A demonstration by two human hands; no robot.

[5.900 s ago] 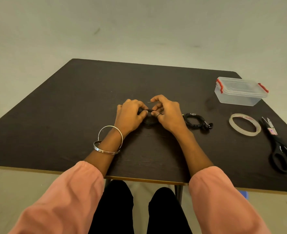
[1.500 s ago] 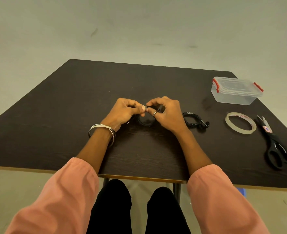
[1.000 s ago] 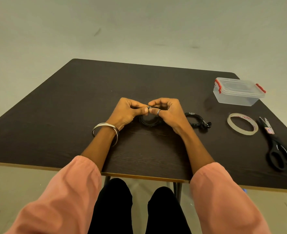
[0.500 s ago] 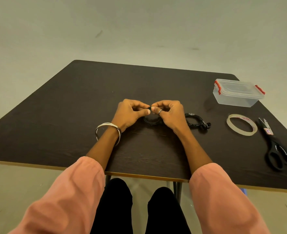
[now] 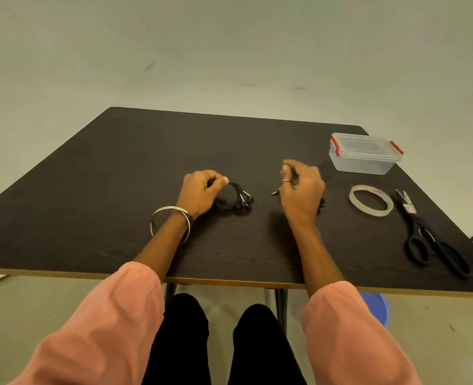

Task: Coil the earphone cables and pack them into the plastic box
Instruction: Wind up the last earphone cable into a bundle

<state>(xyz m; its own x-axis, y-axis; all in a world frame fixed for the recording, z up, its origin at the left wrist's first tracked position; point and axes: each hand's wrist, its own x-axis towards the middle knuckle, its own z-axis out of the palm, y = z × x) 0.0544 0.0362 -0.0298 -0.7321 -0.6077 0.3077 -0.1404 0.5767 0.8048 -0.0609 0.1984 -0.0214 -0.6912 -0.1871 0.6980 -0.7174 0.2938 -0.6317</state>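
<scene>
My pink sleeves [image 5: 349,323] come up from the bottom edge, forearms crossing the near rim of the dark table [image 5: 90,218]. On the near right lie the black scissors [image 5: 429,240], and just past them the roll of clear tape [image 5: 370,200], flat on the wood.

My left hand [image 5: 200,191], bangles [image 5: 171,222] loose at the wrist, has its fingers and thumb curled round a coiled black earphone cable [image 5: 234,198]; the coil rests on the table with its earbuds poking out to the right of my thumb.

My right hand [image 5: 302,187], ring on one finger, hovers well apart from the left, blurred, fingers bent downward over the second earphone bundle [image 5: 320,204]. A jack plug [image 5: 275,193] sticks out at its left and a dark bit of cable shows at its right, but I cannot tell whether my fingers grip it.

Farthest off, at the back right corner, stands the plastic box [image 5: 364,154], clear with red latches, lid on. Through the walls I see nothing inside; both cables are outside it.
</scene>
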